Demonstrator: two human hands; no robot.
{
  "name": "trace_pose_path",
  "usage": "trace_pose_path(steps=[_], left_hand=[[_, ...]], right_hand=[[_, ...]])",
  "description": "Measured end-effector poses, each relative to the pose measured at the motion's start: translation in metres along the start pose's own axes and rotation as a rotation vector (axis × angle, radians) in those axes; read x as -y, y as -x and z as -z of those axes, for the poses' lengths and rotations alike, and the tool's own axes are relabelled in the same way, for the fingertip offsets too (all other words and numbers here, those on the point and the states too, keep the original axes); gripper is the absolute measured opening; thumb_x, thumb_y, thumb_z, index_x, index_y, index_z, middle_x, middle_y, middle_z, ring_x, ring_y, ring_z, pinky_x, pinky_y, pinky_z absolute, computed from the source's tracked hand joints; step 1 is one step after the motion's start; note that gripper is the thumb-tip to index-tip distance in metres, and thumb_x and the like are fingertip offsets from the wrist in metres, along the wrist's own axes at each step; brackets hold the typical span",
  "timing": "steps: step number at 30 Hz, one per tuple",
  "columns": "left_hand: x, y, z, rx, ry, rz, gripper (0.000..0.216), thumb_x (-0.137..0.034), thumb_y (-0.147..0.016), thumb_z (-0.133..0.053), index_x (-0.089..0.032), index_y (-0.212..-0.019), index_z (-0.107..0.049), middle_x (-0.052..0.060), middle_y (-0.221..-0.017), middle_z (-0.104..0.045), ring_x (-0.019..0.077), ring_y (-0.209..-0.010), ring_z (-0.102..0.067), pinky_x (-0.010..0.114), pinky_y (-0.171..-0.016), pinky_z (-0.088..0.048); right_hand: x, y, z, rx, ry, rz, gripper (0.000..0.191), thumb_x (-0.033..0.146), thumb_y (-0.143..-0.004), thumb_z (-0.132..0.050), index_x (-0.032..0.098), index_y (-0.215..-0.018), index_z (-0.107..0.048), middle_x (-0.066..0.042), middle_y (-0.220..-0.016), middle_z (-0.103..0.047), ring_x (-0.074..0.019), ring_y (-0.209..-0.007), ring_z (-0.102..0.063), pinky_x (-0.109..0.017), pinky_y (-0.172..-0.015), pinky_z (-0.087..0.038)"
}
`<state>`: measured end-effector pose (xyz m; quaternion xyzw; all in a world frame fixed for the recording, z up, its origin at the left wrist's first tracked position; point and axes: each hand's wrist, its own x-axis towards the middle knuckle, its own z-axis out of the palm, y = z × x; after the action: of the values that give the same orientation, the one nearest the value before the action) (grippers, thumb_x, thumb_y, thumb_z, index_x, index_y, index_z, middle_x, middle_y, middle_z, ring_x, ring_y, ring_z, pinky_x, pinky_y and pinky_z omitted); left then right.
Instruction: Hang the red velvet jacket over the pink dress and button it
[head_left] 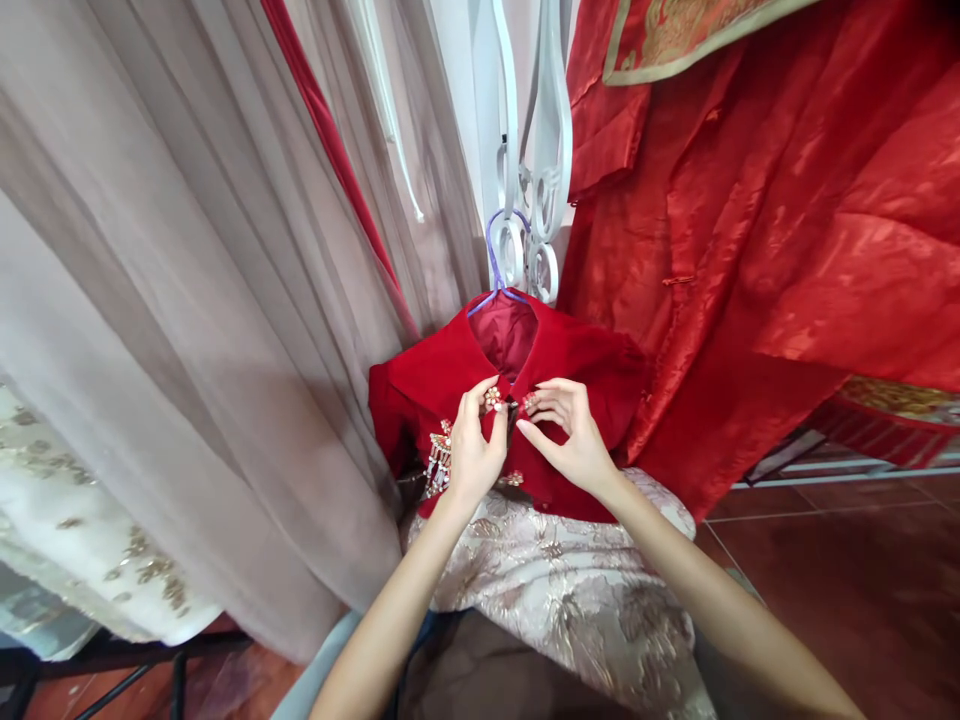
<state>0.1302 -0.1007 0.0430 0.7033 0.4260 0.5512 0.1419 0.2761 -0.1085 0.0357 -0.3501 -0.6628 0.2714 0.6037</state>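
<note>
We pinched the front edges of the red velvet jacket (520,455), mid-frame, with left hand (477,442) and right hand (576,440); we judged it soft, light, its jewelled flower clasps (513,479) fragile, best held by cloth alongside.

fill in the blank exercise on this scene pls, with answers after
The red jacket hangs on a ____ hanger.
The left hand has its fingers at an ornament shaped like a ____.
The scrolled frame behind the hanger is ____.
In the picture, the sheer drape hangs to the ____ of the jacket.
Missing words: purple; flower; white; left.
</note>
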Motion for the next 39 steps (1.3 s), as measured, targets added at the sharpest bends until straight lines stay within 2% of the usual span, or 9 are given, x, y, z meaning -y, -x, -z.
trace_pose_path(steps=[4,8,18,27,39], left_hand=[[0.001,-0.005,0.003,0.081,-0.068,-0.043,0.041,-0.022,-0.09,-0.048,-0.024,-0.131,-0.048,0.008,-0.105,-0.059,0.0187,-0.098,-0.06,0.032,-0.089,-0.047],[0.003,-0.007,0.007,0.106,-0.069,-0.066,0.036,-0.025,-0.093,-0.045,-0.025,-0.129,-0.051,0.007,-0.103,-0.061,0.018,-0.098,-0.061,0.031,-0.088,-0.048],[0.006,0.004,0.006,-0.07,0.131,0.004,0.015,-0.026,-0.091,-0.052,-0.021,-0.104,-0.047,0.006,-0.099,-0.061,0.0149,-0.094,-0.062,0.03,-0.087,-0.048],[0.011,0.002,0.009,-0.168,0.238,0.053,0.012,-0.029,-0.09,-0.055,-0.02,-0.096,-0.05,0.003,-0.092,-0.057,0.0134,-0.089,-0.058,0.027,-0.084,-0.046],[0.004,-0.005,0.011,0.016,0.226,0.055,0.01,-0.027,-0.091,-0.051,-0.019,-0.096,-0.055,0.005,-0.098,-0.064,0.0155,-0.096,-0.061,0.03,-0.091,-0.045]], right_hand=[[0.004,-0.007,-0.003,0.032,0.017,-0.014,0.022,0.038,-0.09,-0.054,0.027,-0.109,-0.054,-0.005,-0.107,-0.062,-0.0194,-0.099,-0.061,-0.036,-0.087,-0.053],[0.005,-0.012,-0.002,0.048,0.01,-0.039,0.018,0.039,-0.089,-0.054,0.026,-0.102,-0.058,-0.005,-0.102,-0.065,-0.0202,-0.095,-0.063,-0.037,-0.085,-0.054],[0.006,-0.014,0.001,0.009,0.108,-0.008,0.013,0.032,-0.089,-0.055,0.024,-0.099,-0.059,-0.004,-0.098,-0.067,-0.0183,-0.092,-0.066,-0.032,-0.082,-0.055],[0.002,-0.017,0.002,0.02,0.105,0.005,0.013,0.031,-0.089,-0.055,0.023,-0.098,-0.06,-0.003,-0.097,-0.068,-0.0171,-0.089,-0.067,-0.031,-0.078,-0.058],[0.004,-0.022,0.001,0.089,0.057,0.049,0.015,0.032,-0.089,-0.055,0.023,-0.098,-0.062,-0.003,-0.098,-0.066,-0.017,-0.089,-0.065,-0.032,-0.076,-0.061]])
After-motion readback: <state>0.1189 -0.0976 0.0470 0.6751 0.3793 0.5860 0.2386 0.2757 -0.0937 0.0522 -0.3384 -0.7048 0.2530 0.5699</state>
